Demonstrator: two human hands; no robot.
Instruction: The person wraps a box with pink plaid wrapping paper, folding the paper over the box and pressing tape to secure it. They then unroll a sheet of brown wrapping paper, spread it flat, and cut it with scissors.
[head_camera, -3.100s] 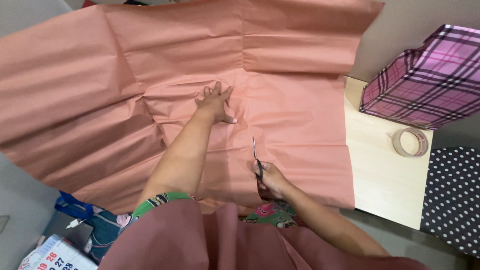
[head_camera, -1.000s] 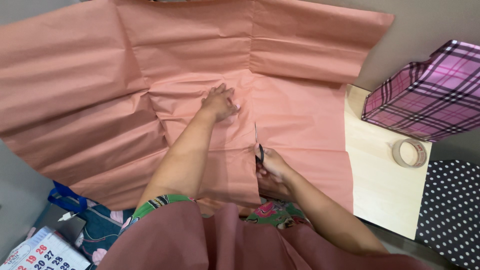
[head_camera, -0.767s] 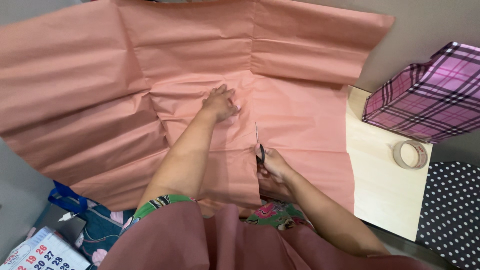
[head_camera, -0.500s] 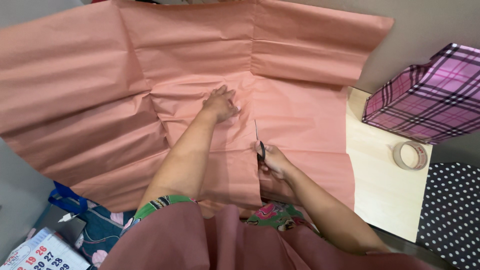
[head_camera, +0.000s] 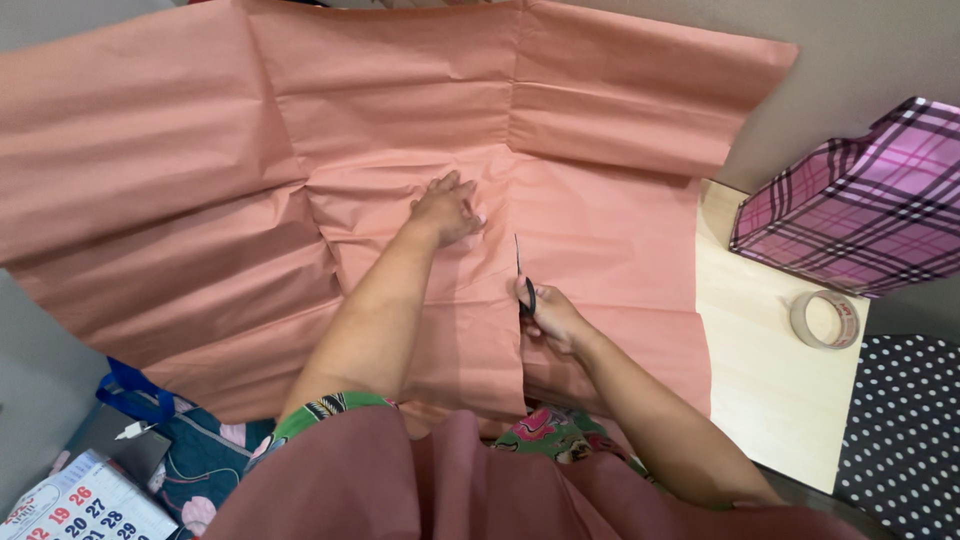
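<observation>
Pressing flat on one large sheet of salmon-pink paper (head_camera: 400, 130), the left hand (head_camera: 447, 208) lies palm down with its fingers spread and holds nothing. That single sheet is creased into several panels and covers most of the pale wooden bench (head_camera: 770, 370), hanging over the bench's left and far sides. Just to the right of the left hand, the right hand (head_camera: 550, 318) has its grip closed through the dark handles of one pair of scissors (head_camera: 523, 283), whose thin blades point away from the person and sit in the paper at the far end of a straight cut. The cut runs from the sheet's near edge up to the blades, so the paper is parted into two flaps below the right hand. On the bare right part of the bench lies one roll of clear tape (head_camera: 825, 319), apart from the paper. Beyond it stands one pink plaid gift bag (head_camera: 860, 205), lying tilted at the bench's far right corner. One black cloth with white dots (head_camera: 905, 430) shows at the lower right. At the lower left, on the floor, are one calendar (head_camera: 90, 505) and one dark floral bag with blue handles (head_camera: 180, 440).
</observation>
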